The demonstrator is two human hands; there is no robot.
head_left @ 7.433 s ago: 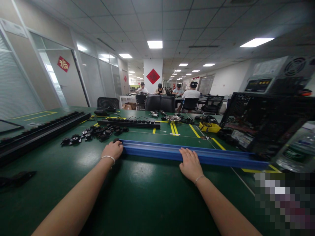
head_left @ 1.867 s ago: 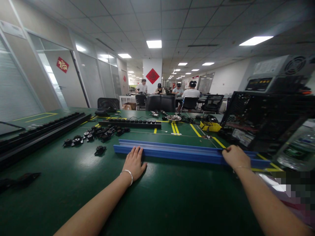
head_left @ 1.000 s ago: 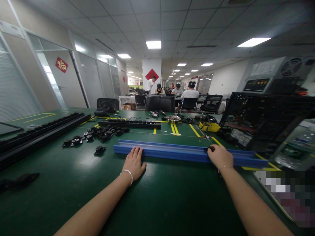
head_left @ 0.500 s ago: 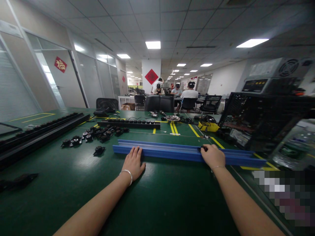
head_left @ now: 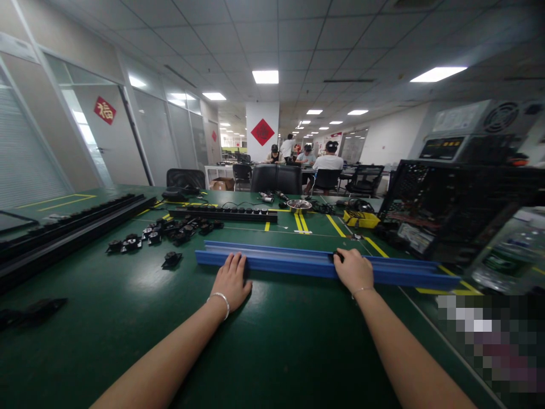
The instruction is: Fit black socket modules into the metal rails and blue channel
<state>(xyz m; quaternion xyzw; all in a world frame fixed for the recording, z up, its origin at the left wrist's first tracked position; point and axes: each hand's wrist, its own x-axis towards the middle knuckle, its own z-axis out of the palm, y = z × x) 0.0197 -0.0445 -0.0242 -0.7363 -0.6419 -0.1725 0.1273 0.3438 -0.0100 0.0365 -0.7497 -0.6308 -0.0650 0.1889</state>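
Note:
A long blue channel rail [head_left: 289, 264] lies crosswise on the green table in front of me. My left hand [head_left: 231, 282] rests against its near wall, fingers stretched over the rim and thumb apart on the tabletop side. Further right along the rail, my right hand [head_left: 355, 271] is closed on a small black part [head_left: 336, 257] at the channel. Most of that part is hidden by my fingers, so its kind cannot be made out.
Several small black parts [head_left: 172, 259] lie left of the rail. Black rails [head_left: 76, 238] stretch along the far left, and another black rail [head_left: 225, 215] lies behind. A metal bowl [head_left: 298, 205], a yellow bin [head_left: 361, 219], an opened computer case [head_left: 443, 210] and a plastic bottle [head_left: 506, 255] stand beyond and right.
My right hand has slid left along the blue rail with the small black part. My left hand and the rail have stayed in place.

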